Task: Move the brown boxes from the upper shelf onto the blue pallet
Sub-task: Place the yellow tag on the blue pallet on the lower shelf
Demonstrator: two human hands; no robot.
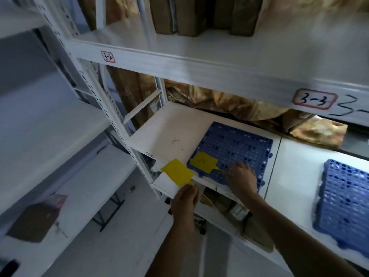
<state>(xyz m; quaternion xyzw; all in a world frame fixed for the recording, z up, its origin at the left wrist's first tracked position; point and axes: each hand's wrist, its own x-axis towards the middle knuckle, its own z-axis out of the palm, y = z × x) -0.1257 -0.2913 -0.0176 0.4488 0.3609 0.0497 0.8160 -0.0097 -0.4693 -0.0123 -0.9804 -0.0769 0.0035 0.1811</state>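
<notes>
Several brown boxes [201,16] stand upright side by side on the upper white shelf [199,56], labelled 3-2 and 3-3. On the shelf below lies a blue perforated pallet [237,144]. A yellow tag [203,161] rests on the pallet's near left corner. My right hand [240,179] lies on the pallet's front edge, fingers spread beside that tag's stem. My left hand [185,202] pinches the stem of a second yellow tag [176,172], held in front of the lower shelf's edge.
A second blue pallet [347,202] lies further right on the lower shelf [165,128]. Crumpled brown sheeting [249,108] hangs behind the shelves. A dark box [38,218] sits on a white surface at the lower left. A perforated white upright [103,100] frames the rack's left side.
</notes>
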